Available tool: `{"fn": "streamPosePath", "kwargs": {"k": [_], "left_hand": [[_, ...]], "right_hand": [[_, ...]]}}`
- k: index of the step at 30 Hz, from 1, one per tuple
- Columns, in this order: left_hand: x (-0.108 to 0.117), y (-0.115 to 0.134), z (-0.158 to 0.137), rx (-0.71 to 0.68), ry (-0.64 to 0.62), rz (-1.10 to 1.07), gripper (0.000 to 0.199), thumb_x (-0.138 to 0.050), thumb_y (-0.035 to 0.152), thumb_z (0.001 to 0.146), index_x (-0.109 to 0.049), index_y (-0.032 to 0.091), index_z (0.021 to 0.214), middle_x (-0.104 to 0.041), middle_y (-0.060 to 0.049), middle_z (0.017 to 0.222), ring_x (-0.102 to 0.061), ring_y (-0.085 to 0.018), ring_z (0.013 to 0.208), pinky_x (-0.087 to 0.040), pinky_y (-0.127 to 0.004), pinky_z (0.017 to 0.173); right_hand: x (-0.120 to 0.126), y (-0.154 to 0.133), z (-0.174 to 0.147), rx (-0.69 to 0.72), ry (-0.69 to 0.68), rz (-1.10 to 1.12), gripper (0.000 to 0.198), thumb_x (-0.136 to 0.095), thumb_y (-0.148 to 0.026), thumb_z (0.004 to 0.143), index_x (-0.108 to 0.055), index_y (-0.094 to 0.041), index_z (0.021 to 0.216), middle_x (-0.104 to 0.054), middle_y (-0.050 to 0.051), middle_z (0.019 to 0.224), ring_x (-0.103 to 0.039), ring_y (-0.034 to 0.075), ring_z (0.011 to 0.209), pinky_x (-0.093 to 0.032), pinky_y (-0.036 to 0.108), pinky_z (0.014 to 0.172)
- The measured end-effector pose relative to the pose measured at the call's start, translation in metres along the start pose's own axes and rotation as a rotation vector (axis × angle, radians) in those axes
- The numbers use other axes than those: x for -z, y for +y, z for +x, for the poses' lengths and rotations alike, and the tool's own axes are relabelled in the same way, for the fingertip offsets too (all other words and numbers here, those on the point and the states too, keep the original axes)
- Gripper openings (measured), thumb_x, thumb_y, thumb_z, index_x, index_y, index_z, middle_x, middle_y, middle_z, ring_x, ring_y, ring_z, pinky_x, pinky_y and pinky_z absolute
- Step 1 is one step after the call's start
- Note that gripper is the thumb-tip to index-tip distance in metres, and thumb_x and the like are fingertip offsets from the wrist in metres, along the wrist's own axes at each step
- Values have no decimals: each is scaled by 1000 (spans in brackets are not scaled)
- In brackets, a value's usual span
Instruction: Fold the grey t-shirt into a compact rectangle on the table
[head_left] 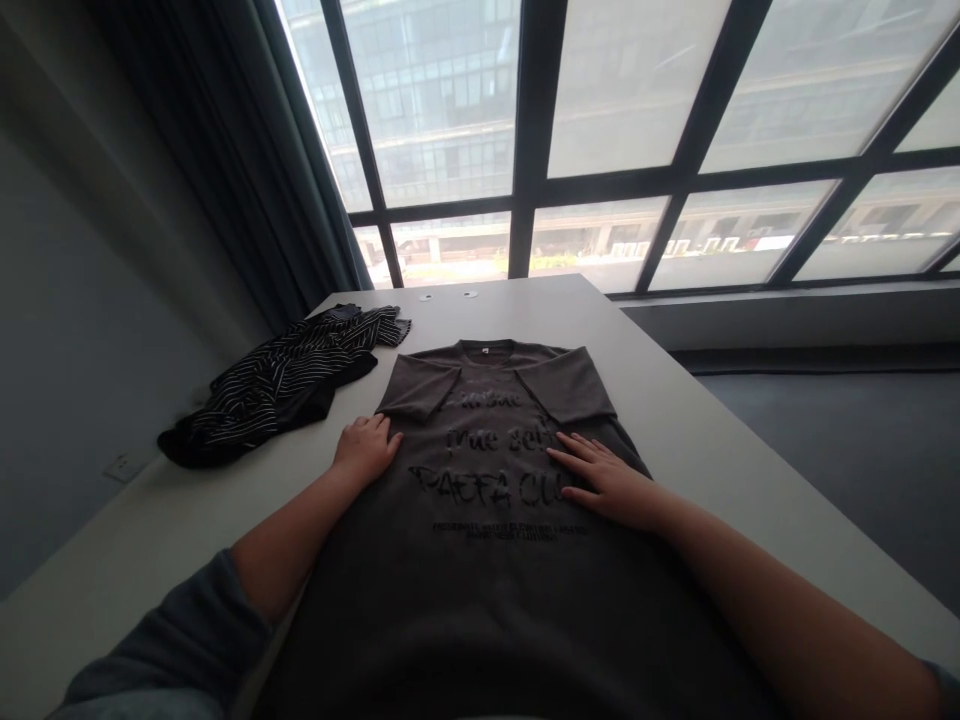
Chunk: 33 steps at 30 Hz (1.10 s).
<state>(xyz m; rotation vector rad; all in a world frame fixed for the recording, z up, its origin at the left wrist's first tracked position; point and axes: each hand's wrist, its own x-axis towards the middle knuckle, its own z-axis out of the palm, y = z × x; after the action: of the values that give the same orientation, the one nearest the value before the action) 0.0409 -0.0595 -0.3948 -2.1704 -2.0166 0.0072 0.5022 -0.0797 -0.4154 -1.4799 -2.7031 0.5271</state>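
On table, left hand and right hand, grip open, flat on grey T-shirt

Only readable text is the black print on the chest of the dark grey T-shirt, lying flat on the table.

- Top line: faint, script-style, can't make it out.
- Second line: looks like "true se…", end hidden where the folded-in sleeve and the right hand sit.
- Third line, biggest: roughly "PACFA CLU…", last letters under the right hand's fingers.
- Below that: two rows of tiny print, too small to read.

Small tag inside the collar: no legible text. Striped garment to the left: no lettering visible.
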Motion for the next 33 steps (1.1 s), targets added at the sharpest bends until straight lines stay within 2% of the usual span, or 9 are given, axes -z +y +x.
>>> {"fn": "streamPosePath", "kwargs": {"k": [6,9,13,16,19,22,26,29,33], "left_hand": [[17,0,-12,21,7,61,47,-41,40,103,-79,13,105,-75,-20,114,-68,-38,109,-49,-48,96],[24,2,-17,21,-15,103,46,-41,41,102,-79,14,100,-75,-21,106,-69,-38,105,-50,-48,92],[29,11,-21,13,-9,128,50,-38,45,102,-78,17,94,-74,-21,102,-68,-40,104,-47,-52,92],[29,24,-25,11,27,124,49,-36,45,102,-77,19,93,-74,-20,101,-67,-41,106,-41,-57,98],[28,36,-29,-18,23,86,45,-39,47,101,-76,21,99,-73,-19,107,-66,-40,108,-39,-57,99],[23,38,-31,-38,-4,43,40,-45,48,99,-73,23,112,-71,-18,122,-67,-38,108,-43,-53,97],[11,21,-35,-100,-34,-64,46,-46,48,98,-69,25,130,-65,-16,139,-64,-36,118,-50,-49,96],[-2,2,-43,-160,-33,-153,52,-45,49,97,-65,29,140,-60,-11,149,-58,-35,133,-50,-48,106],[-17,-19,-57,-179,-36,-234,59,-40,53,98,-59,30,150,-54,-7,158,-53,-34,142,-47,-48,115]], "right_hand": [[3,-3,-1,10,-4,9,76,-48,-69,101,-36,-33,167,-11,1,174,-12,33,164,-14,55,136],[7,1,0,-10,119,-2,67,-47,-64,103,-52,-27,159,-29,3,170,-21,33,161,-23,51,135],[18,12,1,-224,394,-115,55,-44,-52,105,-68,-21,143,-56,12,147,-45,32,142,-35,48,127],[24,21,0,-403,411,-181,55,-45,-53,104,-67,-22,143,-56,15,142,-47,34,133,-41,50,119],[23,26,1,-541,312,-184,60,-44,-59,103,-61,-24,150,-49,16,150,-46,36,134,-41,53,117],[19,28,4,-648,254,-182,66,-39,-63,104,-52,-25,157,-37,15,162,-36,40,147,-32,63,121],[16,31,5,-598,209,-181,67,-37,-58,105,-47,-21,159,-32,13,167,-22,37,158,-27,64,125],[19,32,2,-551,220,-195,64,-40,-54,105,-51,-18,157,-36,13,165,-25,35,157,-29,60,126],[25,31,-3,-575,290,-214,55,-42,-48,104,-65,-18,144,-51,14,152,-43,33,142,-39,52,120]]}}
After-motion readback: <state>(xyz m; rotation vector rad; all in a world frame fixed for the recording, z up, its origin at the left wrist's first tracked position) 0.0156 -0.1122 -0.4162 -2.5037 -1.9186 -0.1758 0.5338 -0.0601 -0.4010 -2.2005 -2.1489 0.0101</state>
